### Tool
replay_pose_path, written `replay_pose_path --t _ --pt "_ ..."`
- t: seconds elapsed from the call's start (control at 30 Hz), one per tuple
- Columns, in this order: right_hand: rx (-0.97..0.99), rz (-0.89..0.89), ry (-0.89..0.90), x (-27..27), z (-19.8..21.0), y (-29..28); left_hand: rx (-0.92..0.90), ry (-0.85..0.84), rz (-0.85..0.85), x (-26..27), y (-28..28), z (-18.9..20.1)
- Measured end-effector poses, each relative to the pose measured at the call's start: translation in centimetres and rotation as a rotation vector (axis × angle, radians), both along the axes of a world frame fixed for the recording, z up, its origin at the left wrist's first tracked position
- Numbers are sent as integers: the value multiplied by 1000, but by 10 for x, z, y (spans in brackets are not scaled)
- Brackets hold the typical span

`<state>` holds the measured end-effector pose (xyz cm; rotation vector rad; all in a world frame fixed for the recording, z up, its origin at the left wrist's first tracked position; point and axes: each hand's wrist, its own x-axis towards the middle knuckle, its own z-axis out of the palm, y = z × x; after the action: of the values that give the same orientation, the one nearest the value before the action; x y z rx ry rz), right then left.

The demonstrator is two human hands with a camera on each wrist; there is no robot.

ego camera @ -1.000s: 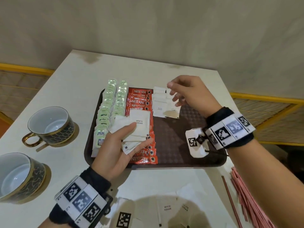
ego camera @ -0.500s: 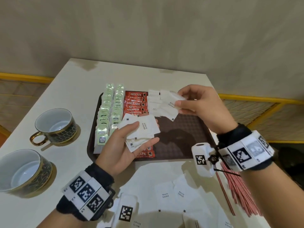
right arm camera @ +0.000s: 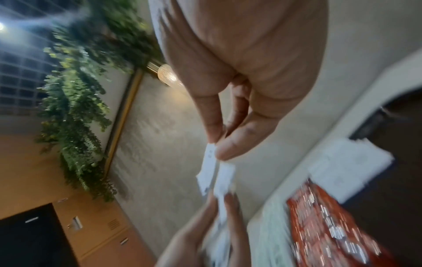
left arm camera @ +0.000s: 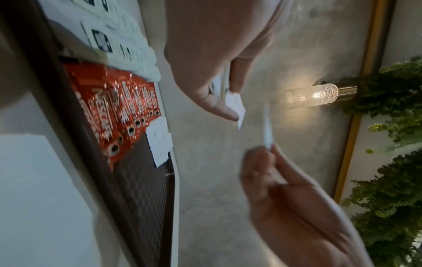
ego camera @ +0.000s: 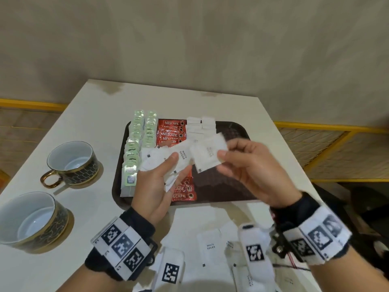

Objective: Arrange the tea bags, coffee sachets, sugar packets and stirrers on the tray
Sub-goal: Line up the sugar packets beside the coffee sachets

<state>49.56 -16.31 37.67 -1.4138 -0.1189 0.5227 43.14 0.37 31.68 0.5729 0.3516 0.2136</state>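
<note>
Two sugar packets (ego camera: 209, 153) sit pinched between thumb and fingers of the right hand (ego camera: 252, 171), held in the air over the middle of the tray (ego camera: 235, 131). The left hand (ego camera: 155, 186) grips a fanned stack of sugar packets (ego camera: 166, 159) just beside them, lower centre of the frame, thumb pressed on top. Judging by this, the step in hand is the sugar: packets are being peeled from the stack and carried to the sugar row (ego camera: 200, 125) at the far middle of the tray.

Next, the pinched packets need laying flat at the near end of that row, edges squared against the coffee sachets (ego camera: 171, 133), without sliding onto them. Thin paper may stick together, so the pinch likely wants to separate them first.

Green tea bags (ego camera: 134, 148) fill the tray's left side in two columns, red coffee sachets run beside them, and the whole right part of the tray lies bare, which gives open room for sugar and stirrers. More loose sugar packets (ego camera: 210, 249) wait on the worktop (ego camera: 101, 114) at the bottom of the frame, close to its near edge. Two cups (ego camera: 71, 161) stand well apart to the left, clear of the hands' path. Stirrers cannot be made out here.
</note>
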Motion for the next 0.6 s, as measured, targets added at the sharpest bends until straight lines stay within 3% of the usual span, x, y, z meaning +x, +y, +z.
replay_pose_path --t 0.07,0.27,0.47,0.6 --pt "-26 5 66 -10 -19 11 11 7 -20 0 -6 -1" --pt "40 -115 12 -10 -35 28 7 -12 -88 -1 -12 -3" --pt "-174 -20 -147 11 -31 22 201 19 -56 -1 -6 -9" --pt "-201 -21 -192 16 -41 20 216 72 -39 2 -6 -18"
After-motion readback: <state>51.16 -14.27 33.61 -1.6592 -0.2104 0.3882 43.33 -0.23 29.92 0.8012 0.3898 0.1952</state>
